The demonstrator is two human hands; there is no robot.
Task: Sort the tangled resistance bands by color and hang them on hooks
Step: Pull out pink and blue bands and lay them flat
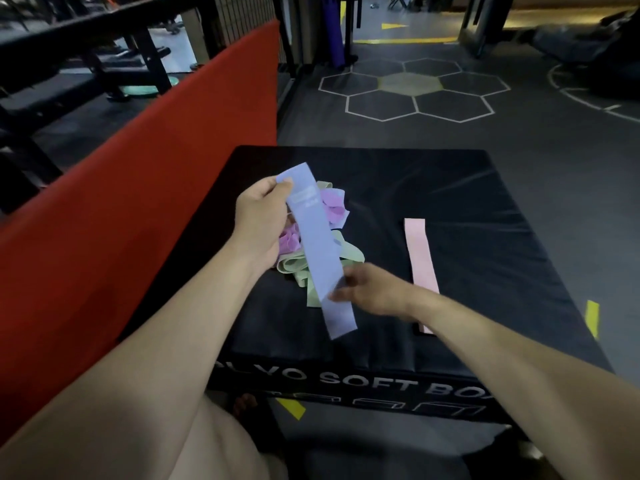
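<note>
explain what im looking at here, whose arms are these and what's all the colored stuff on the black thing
One picture, from a camera worn on a person's head, looking down at their own bare arms. No machine here. The black thing is a padded plyo soft box. Both hands hold a lavender-blue resistance band: the left hand pinches its top end, the right hand holds it lower down. Behind it lies a tangled pile of green and pink-purple bands. A pink band lies flat, apart, to the right.

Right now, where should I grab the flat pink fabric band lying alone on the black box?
Pinch the flat pink fabric band at its far short end, coming from above; it lies straight and apart from the tangled pile, while the right hand hides its near end.
</note>
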